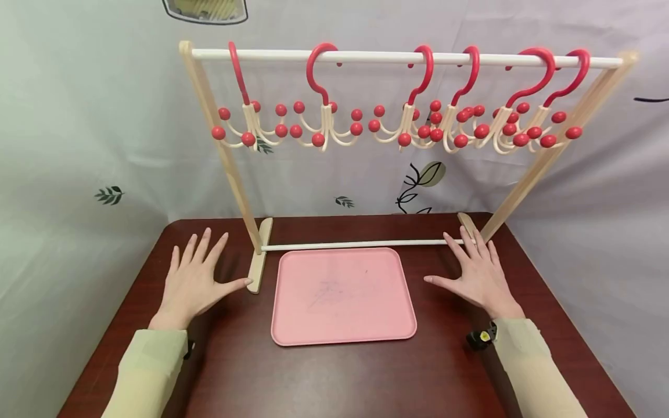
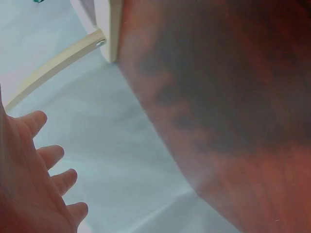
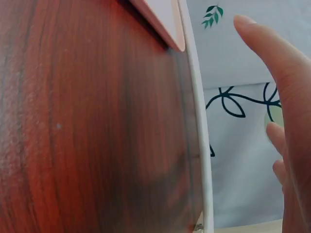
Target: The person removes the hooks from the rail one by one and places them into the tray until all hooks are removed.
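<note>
My left hand (image 1: 194, 284) is spread with straight fingers over the left part of the table, its thumb tip near the rack's left foot (image 1: 257, 268). On the other side my right hand (image 1: 479, 277) is spread too, fingertips by the rack's right foot (image 1: 467, 222). Neither hand holds anything. Between them lies a pink tray (image 1: 344, 297) with nothing on it. The left wrist view has the left hand (image 2: 34, 179) at its left edge, and the right wrist view has the right hand (image 3: 294, 97) at its right edge.
A wooden rack with a white top rod (image 1: 376, 57) stands behind the tray. Several red-hooked hangers (image 1: 326, 116) with red ball tips hang from it, bunched toward the right. A white lower rod (image 1: 355, 244) runs behind the tray. Patterned cloth (image 1: 303, 186) surrounds the dark red table (image 1: 334, 377).
</note>
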Demonstrator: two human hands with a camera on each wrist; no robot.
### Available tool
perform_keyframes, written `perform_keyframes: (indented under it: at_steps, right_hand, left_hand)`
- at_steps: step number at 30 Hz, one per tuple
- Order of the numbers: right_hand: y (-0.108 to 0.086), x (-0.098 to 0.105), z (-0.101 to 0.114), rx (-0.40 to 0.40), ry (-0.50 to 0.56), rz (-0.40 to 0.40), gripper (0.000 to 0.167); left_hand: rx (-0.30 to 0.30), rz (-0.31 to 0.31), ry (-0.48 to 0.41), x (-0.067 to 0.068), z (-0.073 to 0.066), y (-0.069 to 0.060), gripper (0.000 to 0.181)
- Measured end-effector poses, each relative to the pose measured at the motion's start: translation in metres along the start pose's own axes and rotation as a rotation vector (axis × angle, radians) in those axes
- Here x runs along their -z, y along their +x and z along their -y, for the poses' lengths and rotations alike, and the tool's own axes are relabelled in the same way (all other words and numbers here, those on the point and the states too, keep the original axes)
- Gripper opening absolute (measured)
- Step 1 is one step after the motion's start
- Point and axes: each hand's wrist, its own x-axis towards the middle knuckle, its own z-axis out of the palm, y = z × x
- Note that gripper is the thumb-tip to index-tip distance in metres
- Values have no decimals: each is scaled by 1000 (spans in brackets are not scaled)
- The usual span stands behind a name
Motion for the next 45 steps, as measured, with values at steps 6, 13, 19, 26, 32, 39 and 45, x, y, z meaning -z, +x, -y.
perform_keyframes:
  at_steps: [6,13,19,26,32,39,45]
  right_hand:
    - [6,17,4,-10,145,-47,111]
    - [16,60,25,-7,281,-215,86]
    - [23,91,47,64,337,-468,72]
    - [23,140,78,60,445,-669,67]
    - [34,187,96,-16,607,-811,50]
    - [68,233,70,-333,792,-929,44]
    - [93,258,43,-488,909,-845,55]
  left_hand:
    - [-18,-78,-30,18,-6,17,115]
    - [92,-206,-490,43,-28,44,97]
    - [191,-316,-795,56,-45,70,81]
    - [233,-317,-930,50,-54,96,76]
    - [299,-316,-965,48,-59,106,73]
    - [353,-347,-948,51,-58,109,66]
    - [350,-385,-986,51,-51,112,55]
